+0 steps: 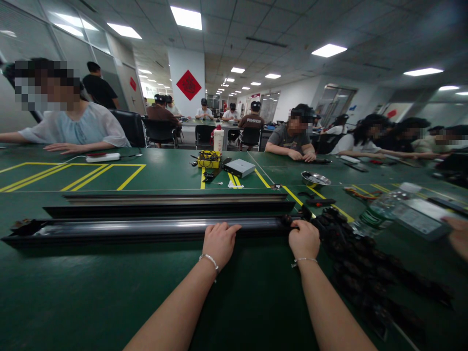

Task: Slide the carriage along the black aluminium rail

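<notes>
A long black channel (146, 226) with a shiny grey inner face lies across the green table in front of me. My left hand (220, 241) is closed over its near edge, right of the middle. At the channel's right end, my right hand (304, 239) has its fingers curled against a small black end part (287, 220). What its fingertips pinch is mostly hidden behind the hand. Another black end part (25, 226) sits at the channel's left end. Just behind lies a second long black strip (168, 210).
Many dark parts (358, 268) lie heaped right of my right hand, beside a tilted clear bottle (380, 212). A metal bowl (315, 179), a grey box (239, 167) and a yellow holder (209, 159) stand farther back. Another person's hand (458, 236) shows at the right edge.
</notes>
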The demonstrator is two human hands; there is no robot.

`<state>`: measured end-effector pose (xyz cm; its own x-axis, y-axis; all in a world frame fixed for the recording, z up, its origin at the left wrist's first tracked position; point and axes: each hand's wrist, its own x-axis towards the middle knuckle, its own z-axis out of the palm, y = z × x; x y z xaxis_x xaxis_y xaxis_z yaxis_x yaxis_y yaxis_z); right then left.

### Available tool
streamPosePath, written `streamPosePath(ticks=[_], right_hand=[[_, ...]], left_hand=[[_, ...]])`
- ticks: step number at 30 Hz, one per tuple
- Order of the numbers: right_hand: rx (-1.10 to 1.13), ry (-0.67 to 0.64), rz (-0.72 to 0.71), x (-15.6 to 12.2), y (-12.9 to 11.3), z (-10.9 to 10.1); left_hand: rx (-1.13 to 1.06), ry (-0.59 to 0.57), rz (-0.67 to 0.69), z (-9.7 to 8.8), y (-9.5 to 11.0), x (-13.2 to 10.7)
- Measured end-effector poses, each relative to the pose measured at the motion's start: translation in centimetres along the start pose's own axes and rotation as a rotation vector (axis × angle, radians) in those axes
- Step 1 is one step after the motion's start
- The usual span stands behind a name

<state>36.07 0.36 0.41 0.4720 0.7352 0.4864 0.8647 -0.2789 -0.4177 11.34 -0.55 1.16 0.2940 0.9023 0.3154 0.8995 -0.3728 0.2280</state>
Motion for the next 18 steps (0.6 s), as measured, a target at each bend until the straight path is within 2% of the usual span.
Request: streamPosePath(ticks=[18], right_hand=[[-0.001, 0.002, 0.016, 0.15, 0.34, 0.28]], left_hand=[[0.004, -0.010, -0.012, -0.09, 0.13, 0.06]])
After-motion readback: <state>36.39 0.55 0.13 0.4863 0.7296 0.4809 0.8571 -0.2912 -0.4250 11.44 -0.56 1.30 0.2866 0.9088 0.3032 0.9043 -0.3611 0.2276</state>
